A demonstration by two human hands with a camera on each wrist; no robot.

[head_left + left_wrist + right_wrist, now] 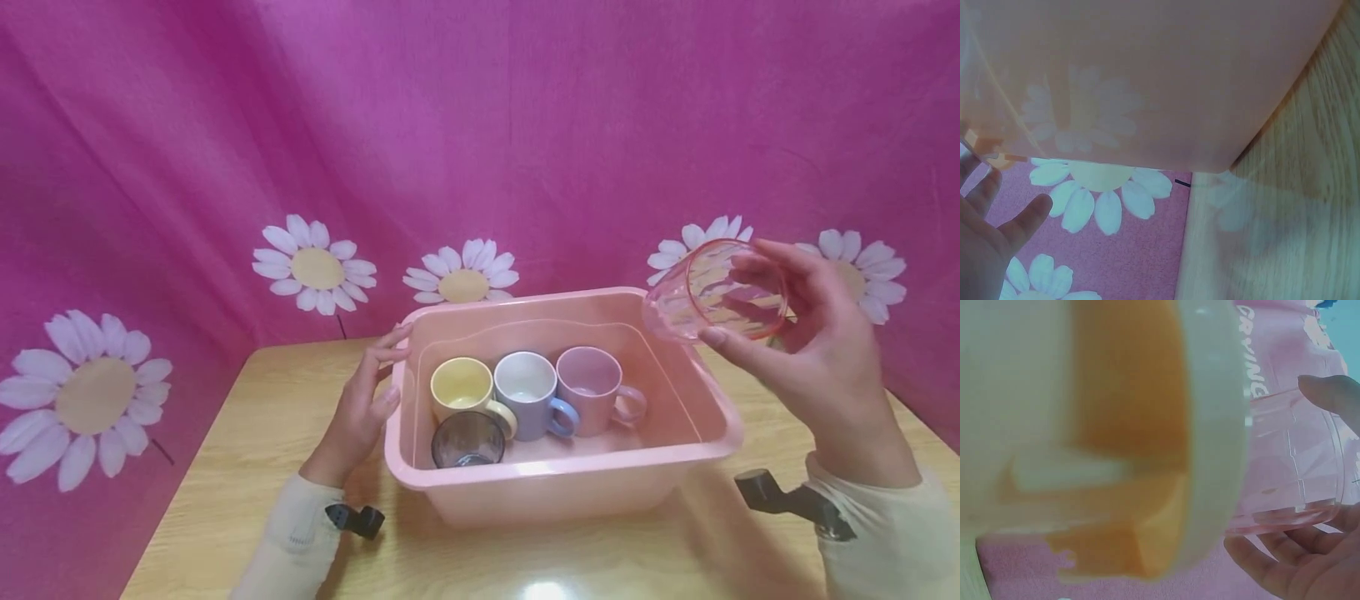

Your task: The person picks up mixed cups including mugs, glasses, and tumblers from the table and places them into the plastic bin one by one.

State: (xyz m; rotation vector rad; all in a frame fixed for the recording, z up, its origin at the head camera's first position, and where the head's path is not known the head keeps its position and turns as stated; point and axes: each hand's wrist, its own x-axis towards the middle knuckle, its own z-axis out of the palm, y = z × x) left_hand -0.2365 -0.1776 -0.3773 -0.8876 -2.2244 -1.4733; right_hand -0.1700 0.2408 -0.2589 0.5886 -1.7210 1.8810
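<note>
My right hand (pixel 840 358) holds a clear pink drinking glass (pixel 667 304) above the right end of a pink plastic tub (pixel 562 492). The glass is tipped on its side, thumb and fingers around its rim end, its base toward the tub. My left hand (pixel 360 417) rests at the tub's left rim, fingers loosely extended. In the left wrist view its thumb (pixel 1029 219) stands apart from the tub wall. Inside the tub stand a yellow mug (pixel 450 400), a blue mug with a white inside (pixel 525 412) and a pink mug (pixel 585 408). A dark clear glass (pixel 468 437) sits before the yellow one.
The tub stands on a light wooden table (pixel 225 500). A magenta cloth (pixel 525 125) with white daisies hangs behind it and along the left side. Inside the tub, bare floor and wall (pixel 675 408) show right of the pink mug.
</note>
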